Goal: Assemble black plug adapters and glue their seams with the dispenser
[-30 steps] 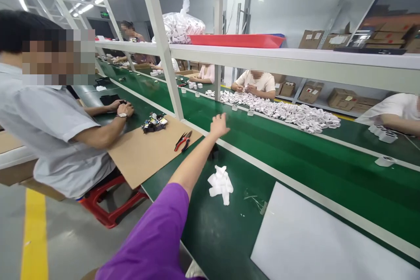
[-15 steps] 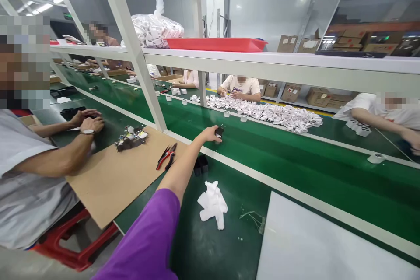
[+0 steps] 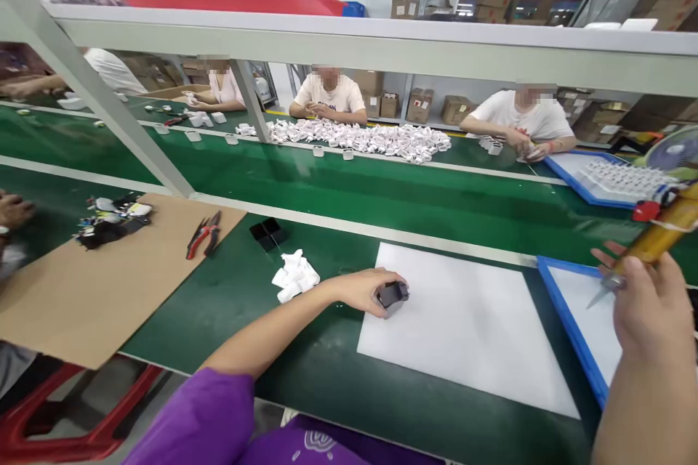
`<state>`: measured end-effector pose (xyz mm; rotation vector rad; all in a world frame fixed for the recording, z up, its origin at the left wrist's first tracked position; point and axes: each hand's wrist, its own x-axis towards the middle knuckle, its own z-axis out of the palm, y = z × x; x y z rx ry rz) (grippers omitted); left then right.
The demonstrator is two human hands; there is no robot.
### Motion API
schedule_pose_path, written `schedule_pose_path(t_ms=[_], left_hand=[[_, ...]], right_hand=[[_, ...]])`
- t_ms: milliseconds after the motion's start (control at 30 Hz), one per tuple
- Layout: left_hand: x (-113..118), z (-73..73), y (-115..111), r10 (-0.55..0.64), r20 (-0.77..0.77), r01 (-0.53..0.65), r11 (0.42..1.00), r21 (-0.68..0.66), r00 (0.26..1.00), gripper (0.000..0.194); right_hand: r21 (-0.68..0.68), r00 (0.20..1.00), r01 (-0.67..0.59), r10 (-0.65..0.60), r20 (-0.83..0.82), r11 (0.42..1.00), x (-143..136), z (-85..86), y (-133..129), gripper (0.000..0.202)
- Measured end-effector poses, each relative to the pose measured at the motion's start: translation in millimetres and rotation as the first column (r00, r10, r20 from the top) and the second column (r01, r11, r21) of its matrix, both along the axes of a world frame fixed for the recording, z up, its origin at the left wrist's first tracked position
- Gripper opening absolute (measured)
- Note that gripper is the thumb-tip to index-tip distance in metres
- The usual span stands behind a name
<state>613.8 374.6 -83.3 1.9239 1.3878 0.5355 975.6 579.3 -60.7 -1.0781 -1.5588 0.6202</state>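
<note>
My left hand point(image 3: 364, 288) grips a small black block-shaped part point(image 3: 393, 295) at the left edge of a white sheet point(image 3: 474, 327) on the green bench. My right hand point(image 3: 646, 301) is raised at the right and holds an amber tool with a metal tip point(image 3: 651, 243) above a blue-rimmed white tray point(image 3: 572, 320). A crumpled white cloth point(image 3: 295, 275) and two more black parts point(image 3: 267, 232) lie just left of my left hand.
Red-handled pliers point(image 3: 203, 234) and a heap of small parts point(image 3: 112, 219) sit on a brown cardboard sheet point(image 3: 109, 283). A neighbour's hand point(image 3: 14, 209) is at far left. Across the green conveyor point(image 3: 349, 189), three people sit by a pile of white parts point(image 3: 360, 136). A shelf beam point(image 3: 349, 43) crosses overhead.
My left hand picked a black part off the conveyor and drew it back to the white sheet. The view swung right, and my right hand with the tool came into sight.
</note>
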Motion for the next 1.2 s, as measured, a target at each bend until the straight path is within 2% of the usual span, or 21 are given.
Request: schedule_pose_path(t_ms=[100,200,267,333,467,533,667,733,800,933,1033,1200], left_hand=[[10.5,-8.0,-6.3,0.081,0.063,-0.083,0.996,0.022,0.995,0.071],[15.8,-16.6,-14.9,0.200,0.104,-0.208,0.975,0.076,0.974,0.069],[18.1,-24.0,-19.8,0.280,0.147,-0.297,0.949,0.103,0.949,0.063],[20.2,-31.7,-23.3,0.373,0.214,-0.402,0.908,0.117,0.903,0.058],[26.5,-45.2,-28.1,0.521,0.317,-0.584,0.798,0.148,0.793,0.037],[30.7,-50.9,-30.2,0.548,0.285,-0.608,0.768,0.202,0.787,0.032],[42.1,-55.3,-30.4,0.581,0.048,-0.570,0.776,0.269,0.813,0.043],[50.9,-50.1,-27.8,0.590,-0.035,-0.567,0.790,0.232,0.807,0.042],[62.1,-39.5,-24.4,0.573,-0.045,-0.555,0.808,0.199,0.818,0.039],[86.6,-10.8,-17.6,0.537,0.042,-0.529,0.811,0.250,0.843,0.038],[98.9,7.4,-13.4,0.507,0.125,-0.520,0.803,0.292,0.853,0.034],[106.9,21.8,-11.4,0.472,0.204,-0.514,0.806,0.294,0.857,0.030]], right_hand=[[-0.086,0.952,-0.138,0.109,-0.287,0.987,-15.1,6.0,6.3,0.044],[-0.120,0.931,-0.185,0.134,-0.341,0.975,-34.5,15.7,1.0,0.038],[-0.090,0.886,-0.286,0.228,-0.405,0.954,-48.7,24.4,-9.1,0.042],[-0.064,0.818,-0.410,0.336,-0.467,0.910,-64.0,34.7,-22.2,0.046],[-0.063,0.681,-0.626,0.505,-0.530,0.777,-94.9,55.8,-47.4,0.041],[-0.028,0.615,-0.690,0.565,-0.550,0.723,-108.9,64.6,-56.4,0.036],[0.029,0.496,-0.773,0.632,-0.595,0.634,-133.4,77.8,-70.3,0.032],[0.056,0.449,-0.792,0.642,-0.622,0.608,-143.5,82.5,-77.4,0.030],[0.085,0.424,-0.787,0.636,-0.645,0.611,-151.3,85.7,-84.6,0.028],[0.127,0.412,-0.767,0.634,-0.654,0.629,-157.7,86.8,-95.2,0.025],[0.125,0.441,-0.747,0.629,-0.640,0.652,-155.4,84.3,-98.5,0.025],[0.130,0.456,-0.734,0.626,-0.633,0.666,-148.6,80.7,-99.5,0.027]])
